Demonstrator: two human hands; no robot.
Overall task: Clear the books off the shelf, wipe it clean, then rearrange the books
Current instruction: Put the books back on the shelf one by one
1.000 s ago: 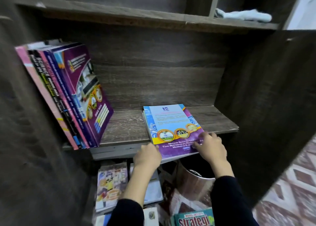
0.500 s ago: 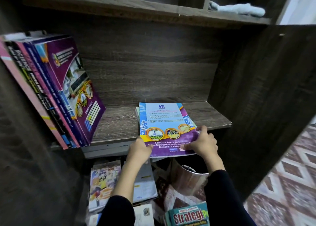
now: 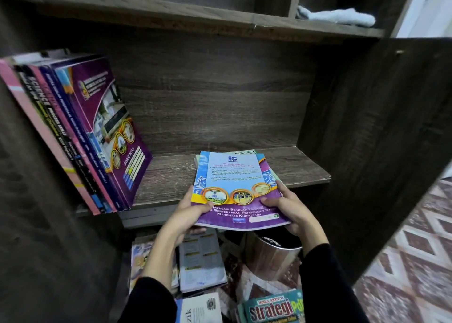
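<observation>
— Location of the stack of books (image 3: pixel 234 183)?
— Right half of the shelf (image 3: pixel 171 175); far end over the board, near end out past the front edge.
— Left hand (image 3: pixel 188 215)?
— Grip clamped on the stack's near left corner, thumb on the purple cover.
— Right hand (image 3: pixel 291 210)?
— Grip clamped on the near right corner, thumb likewise on top.
— Elsewhere?
— Row of books (image 3: pixel 80 131) leaning at the left end of the same shelf. Pale cloth (image 3: pixel 337 18) on the shelf above. Loose books (image 3: pixel 203 259) and a metal bin (image 3: pixel 274 251) below.
</observation>
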